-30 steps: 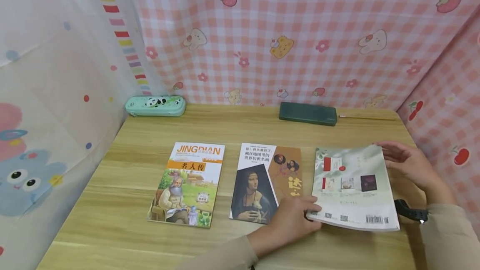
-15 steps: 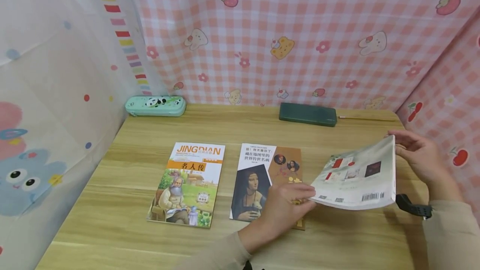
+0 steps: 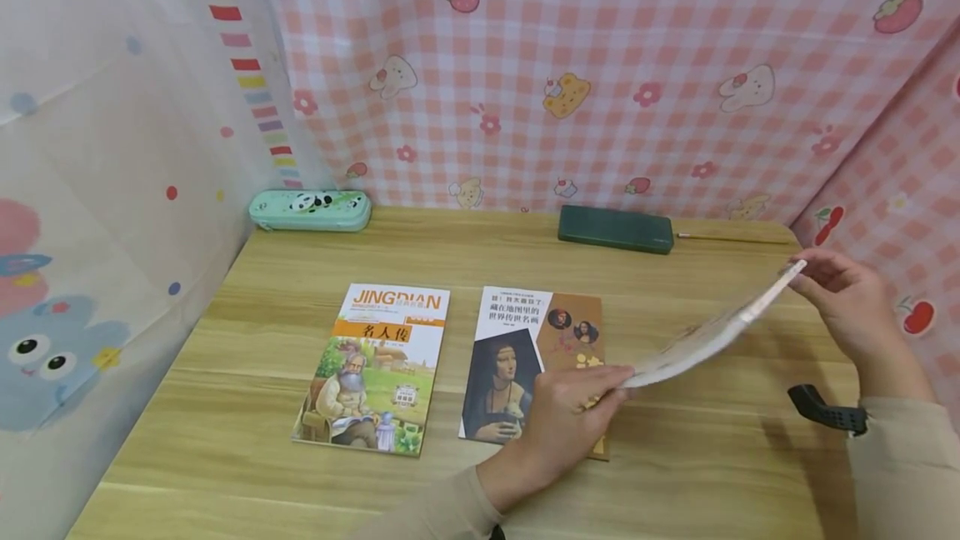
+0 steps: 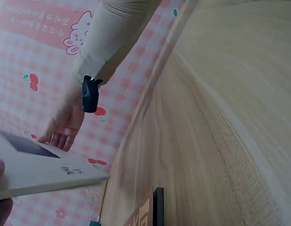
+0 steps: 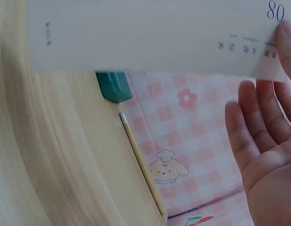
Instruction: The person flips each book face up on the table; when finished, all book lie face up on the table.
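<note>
The left hand point(image 3: 558, 423) and right hand point(image 3: 851, 311) each pinch one edge of the pale paperback point(image 3: 712, 336), tilted mid-turn right of the portrait art book point(image 3: 525, 365); next, presumably, lowering it flat.

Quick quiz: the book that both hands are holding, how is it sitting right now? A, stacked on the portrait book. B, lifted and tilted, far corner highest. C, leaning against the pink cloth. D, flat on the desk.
B: the book slants up off the desk between the left hand and right hand.
</note>
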{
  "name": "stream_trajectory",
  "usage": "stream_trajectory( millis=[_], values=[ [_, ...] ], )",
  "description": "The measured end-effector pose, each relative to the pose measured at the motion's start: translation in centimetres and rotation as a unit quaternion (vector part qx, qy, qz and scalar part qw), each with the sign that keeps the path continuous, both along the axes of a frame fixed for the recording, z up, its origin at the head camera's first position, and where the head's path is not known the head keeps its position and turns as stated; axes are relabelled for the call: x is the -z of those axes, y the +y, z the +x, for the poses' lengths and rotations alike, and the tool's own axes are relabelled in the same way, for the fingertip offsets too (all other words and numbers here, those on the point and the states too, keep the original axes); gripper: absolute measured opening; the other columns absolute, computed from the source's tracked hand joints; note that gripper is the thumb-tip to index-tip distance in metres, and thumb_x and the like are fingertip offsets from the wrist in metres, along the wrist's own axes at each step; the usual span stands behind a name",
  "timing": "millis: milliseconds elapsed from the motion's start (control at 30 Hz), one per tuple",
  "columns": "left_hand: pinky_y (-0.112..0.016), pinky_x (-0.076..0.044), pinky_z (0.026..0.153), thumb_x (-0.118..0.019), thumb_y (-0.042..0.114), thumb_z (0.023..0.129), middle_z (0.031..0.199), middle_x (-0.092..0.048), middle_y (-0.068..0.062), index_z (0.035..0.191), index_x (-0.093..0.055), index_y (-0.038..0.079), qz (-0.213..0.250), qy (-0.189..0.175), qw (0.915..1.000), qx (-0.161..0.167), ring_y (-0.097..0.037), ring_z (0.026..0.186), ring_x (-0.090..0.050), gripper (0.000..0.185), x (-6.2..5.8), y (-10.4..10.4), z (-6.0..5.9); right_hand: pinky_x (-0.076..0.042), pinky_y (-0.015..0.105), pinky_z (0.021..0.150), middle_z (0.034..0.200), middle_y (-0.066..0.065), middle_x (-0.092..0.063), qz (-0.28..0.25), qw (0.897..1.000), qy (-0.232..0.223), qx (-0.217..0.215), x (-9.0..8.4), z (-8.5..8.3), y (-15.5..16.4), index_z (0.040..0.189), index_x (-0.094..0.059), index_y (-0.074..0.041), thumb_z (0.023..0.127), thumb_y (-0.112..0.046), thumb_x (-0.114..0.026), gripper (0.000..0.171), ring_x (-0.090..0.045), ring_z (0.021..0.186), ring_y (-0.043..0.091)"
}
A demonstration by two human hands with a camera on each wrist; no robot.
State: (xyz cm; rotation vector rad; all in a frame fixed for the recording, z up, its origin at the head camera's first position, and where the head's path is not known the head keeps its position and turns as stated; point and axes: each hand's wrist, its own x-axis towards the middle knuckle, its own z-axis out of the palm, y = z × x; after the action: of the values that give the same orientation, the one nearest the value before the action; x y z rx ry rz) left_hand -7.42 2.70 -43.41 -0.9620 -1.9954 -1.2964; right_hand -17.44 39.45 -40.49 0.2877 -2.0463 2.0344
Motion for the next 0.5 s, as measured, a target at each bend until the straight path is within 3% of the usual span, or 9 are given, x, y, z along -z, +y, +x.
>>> stream_trajectory(
  millis=[100,233,333,433,500],
  values=[
    [-0.009,-0.054,0.075,-0.080,0.005,0.085,0.099,-0.077,-0.010,0.109,-0.077,0.000,0.023,-0.037,0.9991,0.002,-0.007,0.087,-0.074,0.024,0.1,0.2,0.0,-0.054,0.009,0.071,0.090,-0.010,-0.073,0.024,0.998,-0.043,0.031,-0.4,0.0,-0.1,0.101,-0.071,-0.010,0.093,0.008,-0.066,0.020,-0.067,0.080,-0.002],
    [-0.010,-0.055,0.072,-0.081,0.006,0.085,0.099,-0.076,-0.014,0.112,-0.075,-0.001,0.049,-0.129,0.9902,0.017,-0.009,0.086,-0.074,0.029,0.5,0.4,0.3,-0.056,0.011,0.067,0.089,-0.015,-0.071,0.058,0.992,-0.101,0.054,-0.9,-0.2,-0.2,0.100,-0.071,-0.016,0.094,-0.003,-0.071,0.014,-0.068,0.077,-0.003],
    [-0.012,-0.056,0.070,-0.082,0.002,0.082,0.098,-0.075,-0.018,0.113,-0.073,-0.004,0.072,-0.211,0.9742,0.035,-0.010,0.085,-0.074,0.033,0.9,0.7,0.6,-0.055,0.011,0.064,0.085,-0.023,-0.069,0.136,0.979,-0.131,0.080,-0.9,-0.4,-0.4,0.101,-0.071,-0.023,0.094,-0.014,-0.073,0.011,-0.067,0.075,-0.007],
    [-0.014,-0.057,0.069,-0.083,0.000,0.081,0.095,-0.076,-0.017,0.113,-0.073,-0.005,0.086,-0.278,0.9563,0.026,-0.008,0.084,-0.073,0.033,1.3,1.1,1.0,-0.053,0.010,0.063,0.082,-0.028,-0.068,0.208,0.961,-0.156,0.092,-0.4,-0.7,-0.6,0.104,-0.070,-0.027,0.094,-0.027,-0.074,0.011,-0.067,0.073,-0.008],
    [-0.015,-0.058,0.069,-0.083,-0.001,0.081,0.093,-0.076,-0.016,0.112,-0.073,-0.006,0.097,-0.315,0.9439,0.020,-0.008,0.083,-0.073,0.033,1.7,1.3,1.2,-0.054,0.011,0.065,0.084,-0.026,-0.069,0.223,0.957,-0.164,0.085,0.0,-0.9,-0.7,0.108,-0.069,-0.022,0.094,-0.030,-0.074,0.017,-0.067,0.074,-0.007]
  ],
)
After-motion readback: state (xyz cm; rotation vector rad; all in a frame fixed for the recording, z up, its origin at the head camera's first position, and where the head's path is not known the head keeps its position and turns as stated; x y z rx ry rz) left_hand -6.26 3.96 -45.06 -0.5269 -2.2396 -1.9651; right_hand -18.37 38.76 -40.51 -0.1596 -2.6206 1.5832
